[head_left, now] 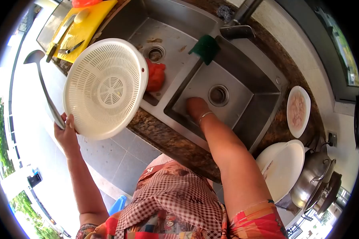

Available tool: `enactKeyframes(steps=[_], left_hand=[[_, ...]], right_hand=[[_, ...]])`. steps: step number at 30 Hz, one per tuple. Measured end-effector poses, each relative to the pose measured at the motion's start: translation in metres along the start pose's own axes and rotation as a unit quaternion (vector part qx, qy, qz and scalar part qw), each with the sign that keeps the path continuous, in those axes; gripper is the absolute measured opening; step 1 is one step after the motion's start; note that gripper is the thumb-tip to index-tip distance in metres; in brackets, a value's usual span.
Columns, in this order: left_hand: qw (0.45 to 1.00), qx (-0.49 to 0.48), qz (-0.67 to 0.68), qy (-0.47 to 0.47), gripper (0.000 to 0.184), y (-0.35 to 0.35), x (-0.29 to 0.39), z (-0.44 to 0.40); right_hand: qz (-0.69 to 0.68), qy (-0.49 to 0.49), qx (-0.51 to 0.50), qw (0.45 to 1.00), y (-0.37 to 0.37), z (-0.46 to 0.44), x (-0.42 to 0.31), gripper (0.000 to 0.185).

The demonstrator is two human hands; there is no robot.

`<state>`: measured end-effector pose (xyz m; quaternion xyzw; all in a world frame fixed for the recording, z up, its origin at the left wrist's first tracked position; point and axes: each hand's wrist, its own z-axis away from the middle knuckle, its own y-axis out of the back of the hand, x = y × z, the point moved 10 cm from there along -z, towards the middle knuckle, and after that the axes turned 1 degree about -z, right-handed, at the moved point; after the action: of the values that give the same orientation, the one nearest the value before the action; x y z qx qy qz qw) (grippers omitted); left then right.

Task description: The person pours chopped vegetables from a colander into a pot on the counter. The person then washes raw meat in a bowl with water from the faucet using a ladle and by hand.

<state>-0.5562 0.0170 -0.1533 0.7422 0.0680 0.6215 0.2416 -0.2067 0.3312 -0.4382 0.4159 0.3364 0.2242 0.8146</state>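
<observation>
My left hand (66, 133) is closed on the rim of a white plastic colander (111, 91) and on the handle of a ladle (48, 95), whose bowl points up and away from me. The colander is tilted with its inside facing me, beside the left sink basin (173, 36). My right hand (197, 108) reaches down into the right sink basin (237, 85), left of its drain (218, 95). Its fingers are hidden, so whether it holds anything does not show. A green scouring pad (205, 48) lies over the divider between the basins.
A yellow cutting board (85, 28) with knives stands at the far left. A red bag-like item (155, 75) lies in the left basin, partly behind the colander. On the right are a plate of pale food (298, 112), a white bowl (287, 171) and metal pots (313, 177). The faucet (239, 24) overhangs the sink.
</observation>
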Motion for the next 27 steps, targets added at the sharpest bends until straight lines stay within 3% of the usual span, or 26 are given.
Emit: enactKeyframes(steps=[5,9,13,14,15,18,24,26,27], left_hand=[[0.999,0.025,0.032,0.032,0.017,0.002,-0.004,-0.012],[0.997,0.021,0.038,0.065,0.022,0.005,-0.012,-0.018],[0.997,0.065,-0.028,-0.009,0.029,0.030,-0.041,-0.037],[0.995,0.097,0.002,-0.024,0.029,0.041,-0.034,-0.033],[0.991,0.118,0.040,-0.037,0.029,0.039,-0.024,-0.027],[0.995,0.068,0.071,0.031,0.026,0.037,0.016,0.004],[0.961,-0.033,0.237,-0.139,0.024,-0.013,0.129,0.028],[0.952,-0.077,0.249,-0.158,0.024,-0.050,0.190,0.028],[0.941,-0.103,0.259,-0.194,0.028,-0.069,0.221,0.026]], right_hand=[[-0.083,-0.117,0.105,0.984,0.106,0.025,0.012,0.014],[-0.170,-0.092,0.250,0.949,0.225,0.097,-0.027,0.013],[-0.224,-0.081,0.342,0.909,0.314,0.237,-0.044,0.015],[-0.240,-0.115,0.358,0.895,0.321,0.277,-0.035,0.014],[-0.329,-0.160,0.390,0.845,0.313,0.343,-0.007,0.016],[-0.174,-0.263,0.334,0.888,0.300,0.418,0.013,0.022],[-0.043,-0.301,0.481,0.822,0.258,0.530,0.065,0.013],[-0.110,-0.370,0.520,0.762,0.238,0.568,0.078,0.024],[-0.068,-0.402,0.508,0.758,0.223,0.587,0.091,0.037]])
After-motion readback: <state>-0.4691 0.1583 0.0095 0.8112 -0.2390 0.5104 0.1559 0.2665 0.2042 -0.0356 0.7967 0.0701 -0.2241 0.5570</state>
